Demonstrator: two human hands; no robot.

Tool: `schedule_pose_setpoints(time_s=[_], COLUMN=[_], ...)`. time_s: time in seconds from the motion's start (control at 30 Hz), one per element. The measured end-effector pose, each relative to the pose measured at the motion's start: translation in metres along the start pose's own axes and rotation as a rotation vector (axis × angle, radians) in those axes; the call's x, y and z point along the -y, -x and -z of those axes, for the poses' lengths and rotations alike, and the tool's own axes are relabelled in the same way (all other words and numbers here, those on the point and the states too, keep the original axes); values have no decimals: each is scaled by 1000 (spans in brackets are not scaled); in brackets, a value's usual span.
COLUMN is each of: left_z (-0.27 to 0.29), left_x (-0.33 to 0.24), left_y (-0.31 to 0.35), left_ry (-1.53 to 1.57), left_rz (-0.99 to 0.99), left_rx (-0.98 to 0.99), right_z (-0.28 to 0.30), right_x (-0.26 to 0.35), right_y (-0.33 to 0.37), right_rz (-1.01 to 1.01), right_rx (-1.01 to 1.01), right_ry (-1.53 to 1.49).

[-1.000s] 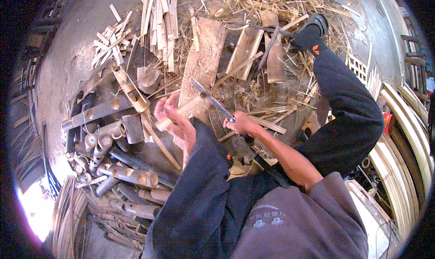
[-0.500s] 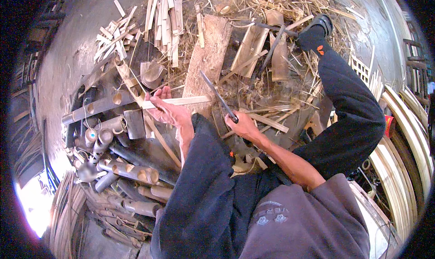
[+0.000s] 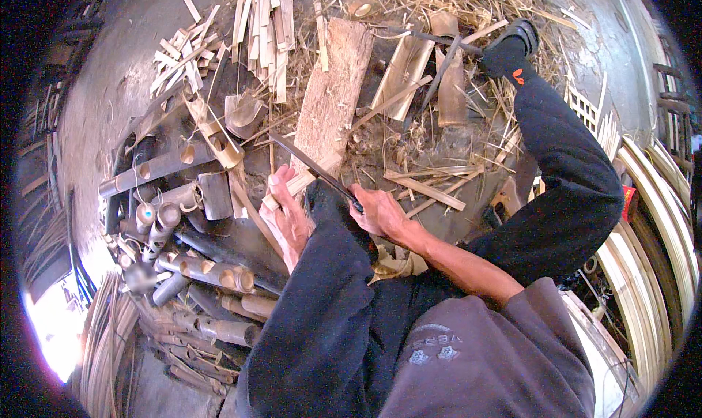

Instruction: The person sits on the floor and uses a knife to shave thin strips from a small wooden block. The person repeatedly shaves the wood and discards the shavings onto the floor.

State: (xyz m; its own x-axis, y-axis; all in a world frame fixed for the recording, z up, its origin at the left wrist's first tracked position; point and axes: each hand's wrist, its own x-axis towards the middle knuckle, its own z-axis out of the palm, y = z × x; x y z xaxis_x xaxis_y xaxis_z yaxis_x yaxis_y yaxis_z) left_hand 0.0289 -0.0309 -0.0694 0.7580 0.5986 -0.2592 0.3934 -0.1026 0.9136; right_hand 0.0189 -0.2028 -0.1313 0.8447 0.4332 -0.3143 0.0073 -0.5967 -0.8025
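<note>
Knife blade (image 3: 301, 159) smooth metal; strip (image 3: 298, 184) matt wood; board (image 3: 333, 89) rough wood.

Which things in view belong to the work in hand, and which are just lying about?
In use:
knife, in the right hand
pale strip, in the left hand
wooden board, probably

Apparently just lying about:
bamboo tubes, left
short strips, piled
shavings, top
long pale strips, right

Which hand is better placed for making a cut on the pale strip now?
Probably the right hand: it grips the knife, whose blade crosses the pale strip in this view. The left hand holds the strip.
</note>
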Motion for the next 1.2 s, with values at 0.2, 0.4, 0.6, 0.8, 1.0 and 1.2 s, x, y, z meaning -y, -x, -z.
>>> schedule_pose_setpoints(time_s=[0.2, 0.4, 0.6, 0.8, 1.0, 1.2], left_z=[8, -7, -16, -14, -18, -13], left_x=[-4, 0, -1, 4, 12, -10], left_y=[8, 8, 9, 9, 3, 6], left_ry=[-21, 34, 45, 65, 81, 44], left_rz=[139, 116, 114, 122, 95, 124], left_rx=[41, -37, -80, -105, -142, -118], right_z=[6, -12, 21, 9, 5, 11], right_x=[20, -6, 16, -11, -34, -34], right_y=[9, 3, 4, -8, -22, -21], right_rz=[138, 12, -22, -69, -145, -168], right_rx=[-57, 24, 55, 24, 31, 85], right_ry=[-124, -95, 18, -74, 63, 100])
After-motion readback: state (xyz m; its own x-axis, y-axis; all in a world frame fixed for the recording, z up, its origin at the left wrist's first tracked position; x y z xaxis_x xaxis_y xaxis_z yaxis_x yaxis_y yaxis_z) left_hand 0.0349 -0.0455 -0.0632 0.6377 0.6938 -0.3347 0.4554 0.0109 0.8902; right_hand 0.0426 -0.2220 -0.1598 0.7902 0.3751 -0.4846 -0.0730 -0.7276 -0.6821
